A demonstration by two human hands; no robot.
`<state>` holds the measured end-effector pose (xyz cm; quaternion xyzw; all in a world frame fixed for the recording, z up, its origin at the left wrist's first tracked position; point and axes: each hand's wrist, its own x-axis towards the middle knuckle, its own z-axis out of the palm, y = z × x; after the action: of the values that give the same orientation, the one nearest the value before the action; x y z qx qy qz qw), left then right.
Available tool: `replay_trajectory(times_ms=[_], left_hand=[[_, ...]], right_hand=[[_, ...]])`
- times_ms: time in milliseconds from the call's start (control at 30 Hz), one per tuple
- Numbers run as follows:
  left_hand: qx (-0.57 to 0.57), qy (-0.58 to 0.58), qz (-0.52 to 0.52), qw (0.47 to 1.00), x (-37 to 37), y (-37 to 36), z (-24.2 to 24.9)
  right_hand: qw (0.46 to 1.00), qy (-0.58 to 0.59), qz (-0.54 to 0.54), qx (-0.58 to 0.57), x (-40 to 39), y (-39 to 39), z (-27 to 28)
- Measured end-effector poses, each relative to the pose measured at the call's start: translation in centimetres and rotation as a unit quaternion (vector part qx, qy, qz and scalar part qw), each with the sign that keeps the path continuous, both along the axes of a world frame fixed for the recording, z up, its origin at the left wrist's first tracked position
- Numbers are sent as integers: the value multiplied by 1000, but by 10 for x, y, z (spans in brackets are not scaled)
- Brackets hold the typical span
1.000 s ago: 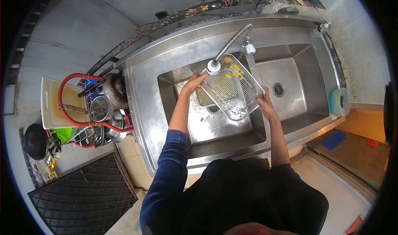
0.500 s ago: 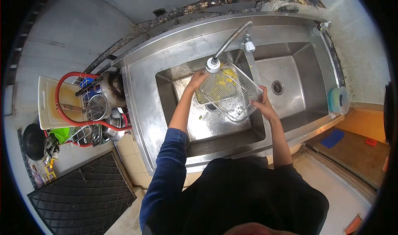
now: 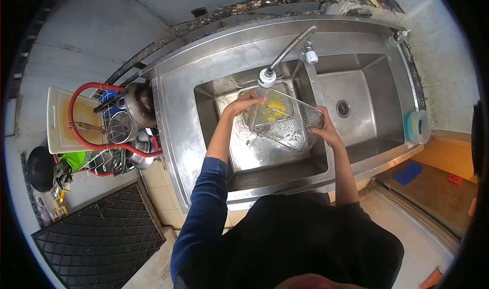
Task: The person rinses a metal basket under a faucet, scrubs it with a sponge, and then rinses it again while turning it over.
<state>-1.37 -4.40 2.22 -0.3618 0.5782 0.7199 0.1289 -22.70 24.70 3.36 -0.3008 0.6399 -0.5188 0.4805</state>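
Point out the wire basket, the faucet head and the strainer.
Wire basket (image 3: 288,123): head view, on its mesh.
Faucet head (image 3: 266,78): head view, on its white casing.
Strainer (image 3: 121,128): head view, on its mesh bowl.

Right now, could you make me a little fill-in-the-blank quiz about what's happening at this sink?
The left hand and the right hand hold one wire basket over the ____ side of the sink.
The bits seen around the basket's mesh are ____.
The flexible tap ends in a ____ spray head.
The large curved tube left of the sink is ____.

Missing words: left; yellow; white; red.
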Motion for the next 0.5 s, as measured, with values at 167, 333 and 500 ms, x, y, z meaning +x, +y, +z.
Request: replay_trajectory(times_ms=[167, 333, 500], left_hand=[[2, 18, -4, 1000, -7, -6, -6], [42, 35, 50, 997, -23, -19, -13], [45, 39, 92, 994, -26, -12, 4]], right_hand=[[1000, -14, -23, -14, -13, -5, -18], [995, 96, -7, -30, -30, -23, -4], [997, 74, -3, -24, -35, -26, -1]])
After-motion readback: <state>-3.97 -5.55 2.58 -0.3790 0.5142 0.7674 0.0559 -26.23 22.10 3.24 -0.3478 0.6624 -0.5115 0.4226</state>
